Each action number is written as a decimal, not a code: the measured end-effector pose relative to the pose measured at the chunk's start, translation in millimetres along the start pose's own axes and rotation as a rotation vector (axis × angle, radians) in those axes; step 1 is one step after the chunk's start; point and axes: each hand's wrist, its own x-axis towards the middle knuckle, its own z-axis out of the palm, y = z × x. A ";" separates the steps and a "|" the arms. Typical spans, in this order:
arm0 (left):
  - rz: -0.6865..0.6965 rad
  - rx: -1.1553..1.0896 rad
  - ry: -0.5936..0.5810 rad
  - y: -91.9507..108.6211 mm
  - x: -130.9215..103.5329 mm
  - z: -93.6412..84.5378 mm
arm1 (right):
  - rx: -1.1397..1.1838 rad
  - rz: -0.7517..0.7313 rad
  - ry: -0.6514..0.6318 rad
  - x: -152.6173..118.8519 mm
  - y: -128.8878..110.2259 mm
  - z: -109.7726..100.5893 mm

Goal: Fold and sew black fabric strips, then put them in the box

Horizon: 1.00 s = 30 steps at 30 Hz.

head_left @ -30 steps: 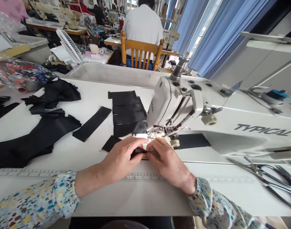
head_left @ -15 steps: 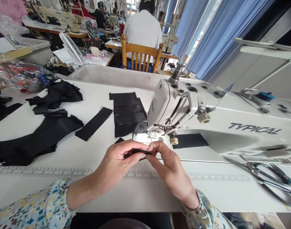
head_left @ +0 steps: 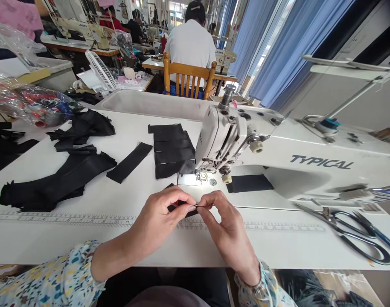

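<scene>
Just in front of the sewing machine (head_left: 220, 140), my left hand (head_left: 164, 217) and my right hand (head_left: 225, 230) meet fingertip to fingertip. Both pinch a small black fabric piece (head_left: 191, 212), mostly hidden behind the fingers. Several overlapping black strips (head_left: 171, 151) lie left of the needle area. A single black strip (head_left: 130, 163) rests slantwise further left, beside a heap of black fabric (head_left: 59, 177). Another black piece (head_left: 251, 183) lies under the machine arm.
Scissors (head_left: 348, 234) lie at the right by the table's edge. A printed ruler (head_left: 86, 219) runs along the tabletop. Clear plastic bags (head_left: 38, 104) sit at the far left. Beyond the machine, a person in a white shirt (head_left: 191, 44) sits on a wooden chair (head_left: 190, 70).
The view has shifted slightly, showing more below the table edge. My fingertips have drawn closer together on the black fabric, and less of it shows between them.
</scene>
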 end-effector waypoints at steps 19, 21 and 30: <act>-0.051 0.005 -0.140 14.2 11.2 -17.5 | 0.107 0.134 -0.090 3.3 -11.4 -10.0; -0.032 0.013 -0.125 14.2 9.2 -17.0 | 0.106 0.138 -0.082 0.9 -11.6 -9.4; 0.151 0.123 -0.079 19.4 27.3 -15.9 | 0.169 0.159 -0.015 8.3 -11.6 -14.1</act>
